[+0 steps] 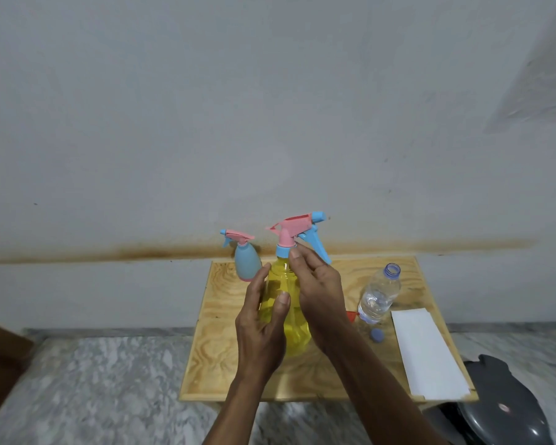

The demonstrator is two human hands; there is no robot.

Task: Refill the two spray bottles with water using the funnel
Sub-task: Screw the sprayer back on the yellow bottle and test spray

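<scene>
Head view: wooden table [318, 374] against wall. Yellow spray bottle [297, 335] upright at table centre, long axis vertical, pink-blue trigger head [297, 229] aimed right. Left hand [260, 329] cupped bottle's left side, fingers loosely wrapped on body. Right hand [318, 284] pinched blue collar [283, 251] at neck. Small blue spray bottle [246, 263] upright behind-left, nozzle aimed left, well clear of hands. Open water bottle [379, 293] right of hands, its cap [377, 334] beside. Red funnel [351, 315] mostly hidden behind right wrist.

One head-worn wide-angle view looks forward and down from close above the small pale plywood table [225, 374], facing the far grey wall [270, 107].
</scene>
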